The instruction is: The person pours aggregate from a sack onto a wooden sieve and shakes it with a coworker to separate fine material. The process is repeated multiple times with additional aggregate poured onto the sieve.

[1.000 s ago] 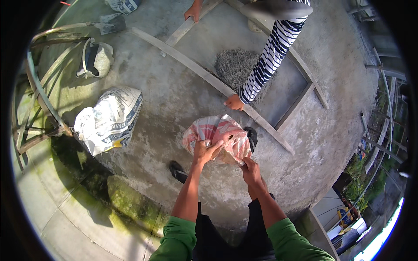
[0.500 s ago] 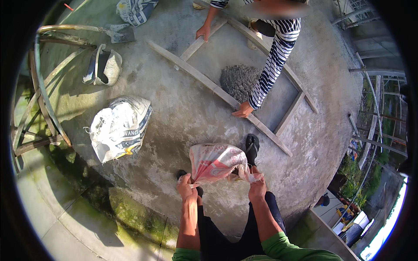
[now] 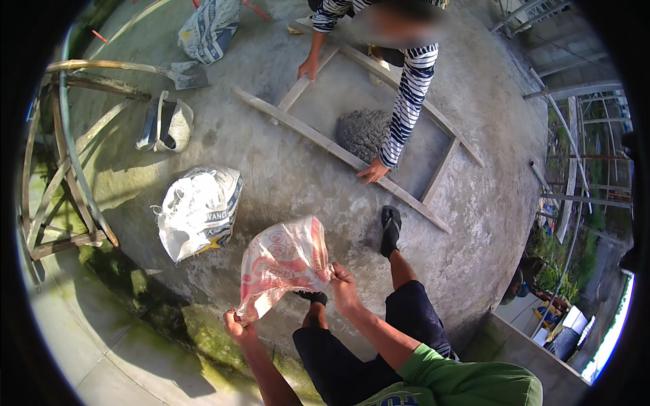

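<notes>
Between my hands hangs a white woven sack (image 3: pixel 284 260) with red print, its mouth turned toward me. My left hand (image 3: pixel 238 327) is closed on its lower left corner. The right edge of the mouth is pinched in my right hand (image 3: pixel 344 287). Beyond the sack lies a wooden frame (image 3: pixel 308 137) around a heap of wet grey concrete mix (image 3: pixel 362 132). A co-worker in striped sleeves crouches over that frame, one hand (image 3: pixel 374 171) on its near board and the other (image 3: pixel 309 68) on its left crosspiece.
A full white sack (image 3: pixel 196 213) stands to the left. Behind it are a cut-open container (image 3: pixel 169 125), a shovel (image 3: pixel 186 74) and another sack (image 3: pixel 210 30). Wooden poles (image 3: pixel 68 155) lean at far left. A low wall (image 3: pixel 535 348) borders the lower right.
Both my hands have moved left with the red-printed sack, which has swung up and spread wider. My left hand is now lower than the right. The co-worker's hands stay on the frame.
</notes>
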The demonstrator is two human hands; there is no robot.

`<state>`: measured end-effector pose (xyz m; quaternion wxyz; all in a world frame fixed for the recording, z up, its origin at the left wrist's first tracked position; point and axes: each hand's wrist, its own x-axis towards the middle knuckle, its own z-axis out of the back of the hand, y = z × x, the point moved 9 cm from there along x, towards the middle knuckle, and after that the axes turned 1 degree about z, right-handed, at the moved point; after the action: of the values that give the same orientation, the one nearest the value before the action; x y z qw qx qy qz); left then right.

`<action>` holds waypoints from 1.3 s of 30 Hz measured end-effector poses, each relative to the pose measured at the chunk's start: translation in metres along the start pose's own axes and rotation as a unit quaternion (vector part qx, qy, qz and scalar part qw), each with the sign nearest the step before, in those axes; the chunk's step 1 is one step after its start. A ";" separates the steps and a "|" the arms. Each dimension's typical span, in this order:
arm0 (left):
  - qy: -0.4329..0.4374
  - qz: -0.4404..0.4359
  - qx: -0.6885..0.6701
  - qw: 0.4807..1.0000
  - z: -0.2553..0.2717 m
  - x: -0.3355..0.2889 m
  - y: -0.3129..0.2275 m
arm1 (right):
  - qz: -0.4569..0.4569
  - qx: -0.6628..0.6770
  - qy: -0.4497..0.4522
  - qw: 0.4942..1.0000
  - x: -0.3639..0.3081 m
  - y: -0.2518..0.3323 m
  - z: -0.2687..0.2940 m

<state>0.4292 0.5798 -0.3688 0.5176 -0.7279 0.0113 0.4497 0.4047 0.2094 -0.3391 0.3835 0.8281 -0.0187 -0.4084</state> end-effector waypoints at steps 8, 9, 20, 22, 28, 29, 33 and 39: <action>0.099 0.046 0.207 0.972 -0.018 0.094 0.015 | 0.030 -0.391 0.162 0.906 0.096 -0.083 -0.057; 0.070 0.023 0.246 0.966 -0.016 0.077 0.008 | 0.016 -0.428 0.180 0.886 0.089 -0.071 -0.056; -0.065 0.174 0.585 0.790 0.125 -0.181 0.086 | -0.136 -0.444 -0.006 0.885 0.078 0.114 0.353; -0.012 0.280 0.638 0.717 0.124 -0.244 0.133 | -0.115 -0.594 0.011 0.796 0.064 0.183 0.439; 0.202 0.257 0.566 0.757 -0.026 -0.278 0.230 | -0.177 -0.639 -0.122 0.739 -0.046 0.295 0.691; 0.234 0.209 0.525 0.791 -0.051 -0.272 0.240 | -0.165 -0.651 -0.134 0.728 -0.058 0.304 0.712; 0.240 0.025 0.424 0.873 -0.174 -0.332 0.204 | -0.364 -0.503 -0.066 0.781 -0.098 0.283 0.647; 0.168 0.165 0.448 0.863 -0.139 -0.418 0.307 | -0.368 -0.432 0.182 0.803 -0.093 0.278 0.560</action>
<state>0.1222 0.1437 -0.3102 0.6962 -0.4699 0.4182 0.3459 0.0342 -0.3022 -0.3054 0.5190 0.5808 0.5356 -0.3262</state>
